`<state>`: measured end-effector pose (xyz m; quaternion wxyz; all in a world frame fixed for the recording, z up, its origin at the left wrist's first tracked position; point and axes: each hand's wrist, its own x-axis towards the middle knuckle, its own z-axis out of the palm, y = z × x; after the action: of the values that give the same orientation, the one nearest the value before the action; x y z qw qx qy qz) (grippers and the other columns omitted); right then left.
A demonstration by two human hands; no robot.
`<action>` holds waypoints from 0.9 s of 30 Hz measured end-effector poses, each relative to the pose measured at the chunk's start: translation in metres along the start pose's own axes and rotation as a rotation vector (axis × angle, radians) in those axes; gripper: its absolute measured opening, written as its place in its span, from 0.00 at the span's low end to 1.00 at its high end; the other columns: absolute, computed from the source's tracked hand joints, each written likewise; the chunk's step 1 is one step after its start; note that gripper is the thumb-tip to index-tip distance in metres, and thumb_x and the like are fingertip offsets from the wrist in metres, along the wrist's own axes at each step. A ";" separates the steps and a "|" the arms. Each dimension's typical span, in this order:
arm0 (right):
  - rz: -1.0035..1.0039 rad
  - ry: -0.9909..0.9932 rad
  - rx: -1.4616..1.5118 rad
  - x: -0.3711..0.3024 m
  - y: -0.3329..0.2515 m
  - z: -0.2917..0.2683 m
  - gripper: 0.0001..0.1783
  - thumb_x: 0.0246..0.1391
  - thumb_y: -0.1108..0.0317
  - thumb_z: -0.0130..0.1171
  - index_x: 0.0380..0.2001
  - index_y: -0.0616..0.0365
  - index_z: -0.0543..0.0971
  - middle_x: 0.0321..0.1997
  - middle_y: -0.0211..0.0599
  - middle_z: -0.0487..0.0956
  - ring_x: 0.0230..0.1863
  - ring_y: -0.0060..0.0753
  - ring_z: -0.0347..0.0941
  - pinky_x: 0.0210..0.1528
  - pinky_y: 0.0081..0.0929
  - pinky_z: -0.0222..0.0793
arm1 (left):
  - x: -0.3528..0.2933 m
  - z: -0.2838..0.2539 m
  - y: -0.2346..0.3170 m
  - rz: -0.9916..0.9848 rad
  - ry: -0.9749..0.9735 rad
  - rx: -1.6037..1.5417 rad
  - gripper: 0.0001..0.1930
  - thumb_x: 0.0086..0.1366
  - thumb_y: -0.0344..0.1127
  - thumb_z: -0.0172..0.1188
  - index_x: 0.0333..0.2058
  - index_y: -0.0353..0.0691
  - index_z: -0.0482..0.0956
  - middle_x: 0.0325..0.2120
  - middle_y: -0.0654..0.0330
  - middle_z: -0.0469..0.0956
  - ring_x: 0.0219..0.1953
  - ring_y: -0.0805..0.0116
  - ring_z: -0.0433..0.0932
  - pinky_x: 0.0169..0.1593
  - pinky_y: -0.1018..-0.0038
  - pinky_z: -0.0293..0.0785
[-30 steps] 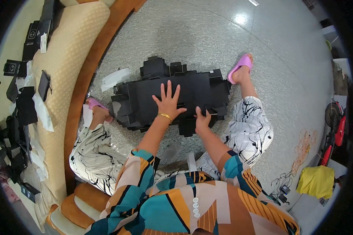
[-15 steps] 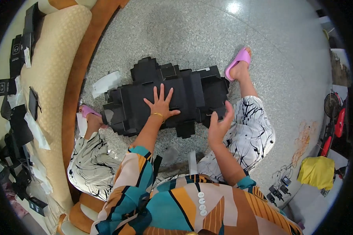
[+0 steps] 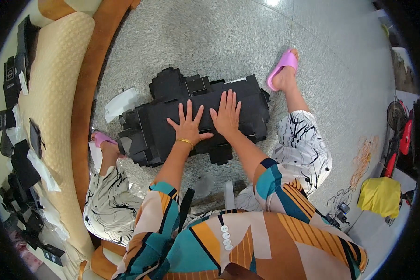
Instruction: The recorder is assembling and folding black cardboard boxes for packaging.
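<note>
Spread on the floor between my feet lies a flattened black cardboard box (image 3: pixel 161 126), with flaps and tabs sticking out along its edges. My left hand (image 3: pixel 189 127) rests on its middle, palm down with the fingers spread. Just to the right, my right hand (image 3: pixel 227 116) is also laid flat on the cardboard, fingers stretched away from me. Neither hand grips anything. What lies beneath the top panel is hidden.
A white sheet (image 3: pixel 121 104) lies by the box's left end. On the left, a cream sofa (image 3: pixel 56 93) holds black cardboard pieces and white wrappers. To the right are black adapters (image 3: pixel 343 208), tangled wire (image 3: pixel 365 156), a yellow cloth (image 3: pixel 380 196) and a red wheeled thing (image 3: pixel 404 142).
My right hand has come down from above the box's right side and moved left onto the cardboard. The box's right part now lies flatter. My left hand stays in place.
</note>
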<state>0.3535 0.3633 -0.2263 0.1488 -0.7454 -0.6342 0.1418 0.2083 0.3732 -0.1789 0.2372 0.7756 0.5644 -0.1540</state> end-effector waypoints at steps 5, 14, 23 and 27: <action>-0.052 -0.031 -0.012 0.007 0.001 0.004 0.40 0.48 0.52 0.51 0.58 0.66 0.52 0.64 0.53 0.48 0.66 0.51 0.40 0.62 0.50 0.36 | 0.001 0.031 -0.025 0.204 0.348 0.026 0.38 0.48 0.64 0.53 0.57 0.60 0.59 0.62 0.60 0.47 0.64 0.57 0.44 0.52 0.31 0.34; -0.037 -0.025 -0.113 0.007 0.001 0.007 0.41 0.47 0.49 0.49 0.59 0.63 0.53 0.64 0.51 0.47 0.66 0.49 0.40 0.63 0.49 0.34 | -0.004 0.037 -0.069 0.019 0.390 0.033 0.29 0.57 0.50 0.47 0.58 0.57 0.57 0.62 0.60 0.47 0.64 0.57 0.43 0.59 0.44 0.37; -0.037 -0.009 -0.145 0.004 -0.003 0.011 0.41 0.46 0.50 0.49 0.60 0.60 0.51 0.65 0.48 0.46 0.66 0.48 0.39 0.62 0.51 0.34 | -0.001 0.053 -0.088 -0.478 0.645 -0.127 0.32 0.58 0.52 0.43 0.59 0.45 0.53 0.62 0.48 0.42 0.63 0.48 0.40 0.56 0.39 0.34; -0.023 0.003 -0.179 0.001 -0.005 0.013 0.41 0.47 0.51 0.49 0.60 0.58 0.51 0.65 0.47 0.46 0.66 0.48 0.38 0.61 0.53 0.35 | 0.001 0.052 -0.086 -0.683 0.594 -0.095 0.32 0.59 0.52 0.42 0.60 0.45 0.51 0.62 0.48 0.39 0.64 0.49 0.38 0.54 0.35 0.34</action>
<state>0.3441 0.3656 -0.2361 0.0841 -0.7485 -0.6526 0.0818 0.1286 0.3675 -0.2401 0.0359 0.5440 0.8378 0.0317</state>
